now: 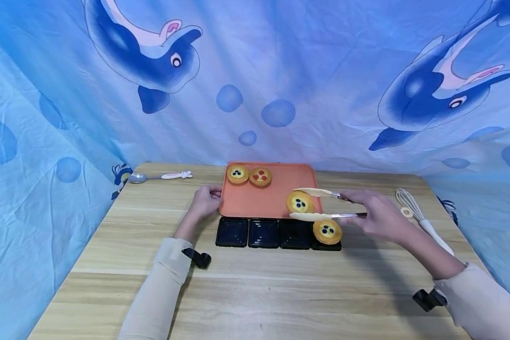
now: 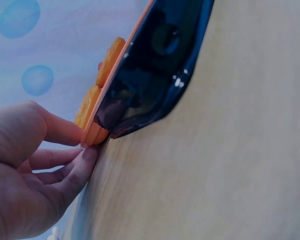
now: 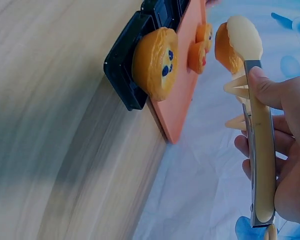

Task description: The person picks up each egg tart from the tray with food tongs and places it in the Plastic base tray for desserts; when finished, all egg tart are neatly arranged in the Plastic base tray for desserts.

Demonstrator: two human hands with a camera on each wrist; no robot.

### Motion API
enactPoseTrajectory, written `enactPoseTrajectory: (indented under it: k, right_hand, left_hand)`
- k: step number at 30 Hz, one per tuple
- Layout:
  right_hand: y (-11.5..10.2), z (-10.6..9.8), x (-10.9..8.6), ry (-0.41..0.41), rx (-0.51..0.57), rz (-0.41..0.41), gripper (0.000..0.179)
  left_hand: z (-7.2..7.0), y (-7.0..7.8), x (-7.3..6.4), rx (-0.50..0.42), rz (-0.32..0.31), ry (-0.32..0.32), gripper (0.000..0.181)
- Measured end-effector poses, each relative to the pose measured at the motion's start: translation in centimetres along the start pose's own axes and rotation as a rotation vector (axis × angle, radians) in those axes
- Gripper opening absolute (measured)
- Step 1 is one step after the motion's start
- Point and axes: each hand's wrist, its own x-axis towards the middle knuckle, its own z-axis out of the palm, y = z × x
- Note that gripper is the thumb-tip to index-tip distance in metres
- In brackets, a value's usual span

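Observation:
With my right hand point(image 1: 371, 212) I grip cream-tipped tongs point(image 1: 314, 216), and their tips hold an egg tart point(image 1: 298, 196) with dark berries. In the right wrist view the held tart point(image 3: 224, 47) hangs above the orange tray point(image 3: 185, 90). At the tray's left edge, my left hand point(image 2: 35, 165) pinches the rim between thumb and fingers. Two tarts lie at the tray's back left, one with dark berries point(image 1: 237, 174), one with red toppings point(image 1: 260, 177). Another berry tart point(image 1: 327, 232) sits in the rightmost section of the black four-part container point(image 1: 263, 233).
The black container stands directly in front of the tray. A spoon point(image 1: 157, 176) with a white handle lies at the back left. On the right lie a whisk point(image 1: 425, 222) and a small pale ring point(image 1: 406, 212). A blue dolphin-print curtain point(image 1: 323, 141) hangs behind the wooden table point(image 1: 255, 293).

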Motion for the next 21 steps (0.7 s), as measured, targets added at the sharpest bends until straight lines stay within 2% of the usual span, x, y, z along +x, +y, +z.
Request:
enactPoseTrajectory:
  k: [4,13,21]
  right_hand:
    - [-0.3,0.3,-0.6,-0.003,-0.011,-0.025,0.060]
    - [-0.2,1.9,-1.6,-0.083,0.010,-0.009,0.059]
    - [0.0,3.0,-2.0,-0.110,-0.008,-0.025,0.060]
  left_hand:
    - [0.0,-0.1,0.0,-0.008,0.002,-0.004,0.037]
    - [0.0,-0.3,0.1,-0.004,-0.001,-0.007,0.037]
    - [0.1,-0.4,0.3,-0.001,-0.003,-0.008,0.037]
